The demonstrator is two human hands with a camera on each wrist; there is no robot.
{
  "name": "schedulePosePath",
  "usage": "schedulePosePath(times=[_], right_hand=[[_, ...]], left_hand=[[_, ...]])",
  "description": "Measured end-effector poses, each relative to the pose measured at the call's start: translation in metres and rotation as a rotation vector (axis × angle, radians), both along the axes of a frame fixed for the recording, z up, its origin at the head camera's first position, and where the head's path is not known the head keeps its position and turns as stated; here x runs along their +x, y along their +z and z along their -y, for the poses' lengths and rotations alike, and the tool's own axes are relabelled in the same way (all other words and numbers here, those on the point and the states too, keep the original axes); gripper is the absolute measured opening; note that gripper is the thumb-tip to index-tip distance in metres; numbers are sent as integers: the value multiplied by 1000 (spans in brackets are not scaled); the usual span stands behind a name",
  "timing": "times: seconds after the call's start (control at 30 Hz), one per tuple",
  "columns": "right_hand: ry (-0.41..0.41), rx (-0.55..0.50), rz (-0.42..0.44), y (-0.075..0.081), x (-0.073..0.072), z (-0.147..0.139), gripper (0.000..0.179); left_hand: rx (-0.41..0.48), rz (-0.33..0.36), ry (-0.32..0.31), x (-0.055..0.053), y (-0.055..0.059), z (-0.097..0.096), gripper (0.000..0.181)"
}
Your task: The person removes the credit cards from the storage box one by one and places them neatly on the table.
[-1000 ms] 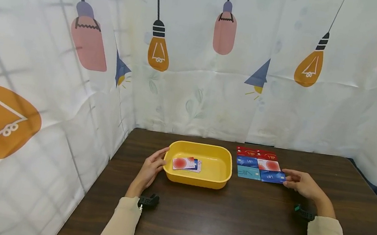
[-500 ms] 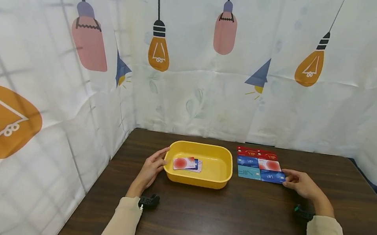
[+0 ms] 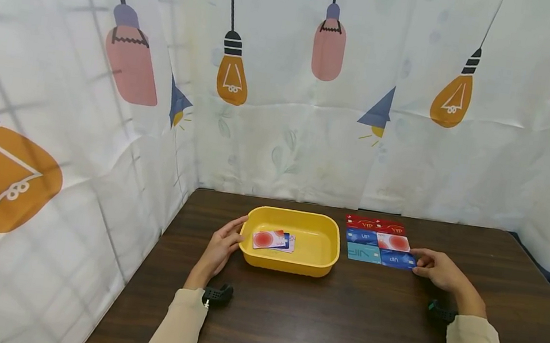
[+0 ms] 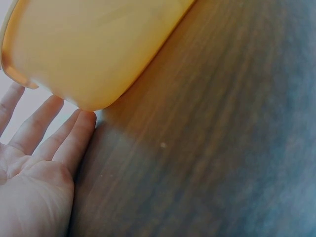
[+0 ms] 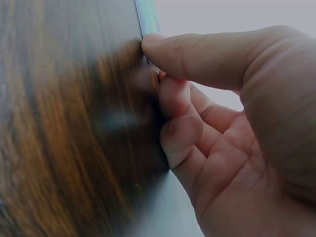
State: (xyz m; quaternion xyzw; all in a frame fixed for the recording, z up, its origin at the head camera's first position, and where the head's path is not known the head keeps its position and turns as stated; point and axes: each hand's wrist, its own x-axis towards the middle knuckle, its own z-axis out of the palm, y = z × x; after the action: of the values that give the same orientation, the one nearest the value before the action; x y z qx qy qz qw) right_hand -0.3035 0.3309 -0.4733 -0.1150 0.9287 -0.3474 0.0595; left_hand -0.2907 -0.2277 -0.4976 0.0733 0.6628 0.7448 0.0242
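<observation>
In the head view my left hand (image 3: 218, 248) is at the left end of a yellow plastic bin (image 3: 304, 268), its fingertips touching the wall. The left wrist view shows those fingers (image 4: 37, 126) fairly straight against the bin. A small pile of cards (image 3: 268, 239) lies inside, a red-and-white one on top. To the bin's right, my right hand (image 3: 443, 273) holds the right end of a blue VIP card (image 3: 396, 259) between thumb and index finger. In the right wrist view the thumb (image 5: 197, 55) meets the card's edge (image 5: 148, 22), with the other fingers curled below.
Beside the blue card lies a teal card (image 3: 364, 253). Behind these are another blue card (image 3: 362, 237), a red-and-white card (image 3: 393, 242) and two red VIP cards (image 3: 361, 223) at the back. All rest on a dark wooden table (image 3: 327, 329), with printed cloth (image 3: 279, 137) hanging behind.
Both hands, the bin and the cards stay almost where they were. Only a very slight shift of the whole head view shows.
</observation>
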Motion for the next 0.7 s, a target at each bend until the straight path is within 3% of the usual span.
schedulePosePath(times=[0.7], right_hand=[[-9, 31, -19, -4, -2, 1, 43]], left_hand=[[2, 0, 13, 0, -2, -1, 54]])
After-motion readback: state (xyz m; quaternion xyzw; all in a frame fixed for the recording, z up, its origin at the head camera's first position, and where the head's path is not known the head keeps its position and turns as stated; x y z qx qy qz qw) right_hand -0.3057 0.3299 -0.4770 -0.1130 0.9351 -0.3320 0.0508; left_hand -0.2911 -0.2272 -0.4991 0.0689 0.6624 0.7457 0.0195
